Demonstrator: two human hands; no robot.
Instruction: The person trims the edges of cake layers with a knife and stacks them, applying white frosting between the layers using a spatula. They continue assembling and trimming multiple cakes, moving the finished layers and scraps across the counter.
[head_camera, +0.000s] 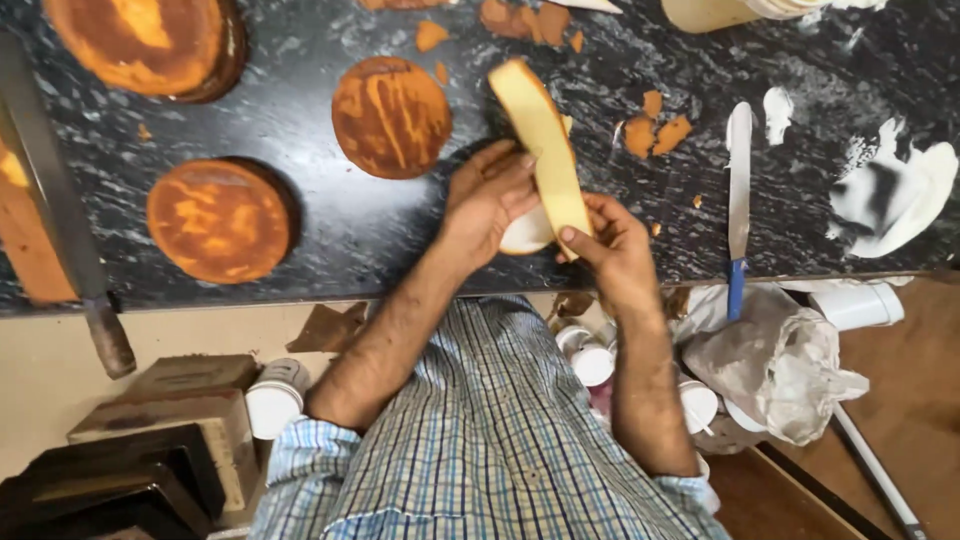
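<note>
Presently: cake layer held on edge over the surface (330, 240).
Left hand (490, 200) and right hand (615, 245) each have a closed grip on the cake layer (540, 150), tilted above a cream-topped base (525, 232); laying it flat calls for careful centring.

Even bright light, soft shadows, slight blur.

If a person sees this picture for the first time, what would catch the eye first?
Most striking is the pale cake layer held up on edge at the centre, the left hand on one side and the right hand pinching its lower end. To the left, three round browned cakes lie on the dark marbled counter. At the right lie a blue-handled palette knife and smears of white cream.
</note>
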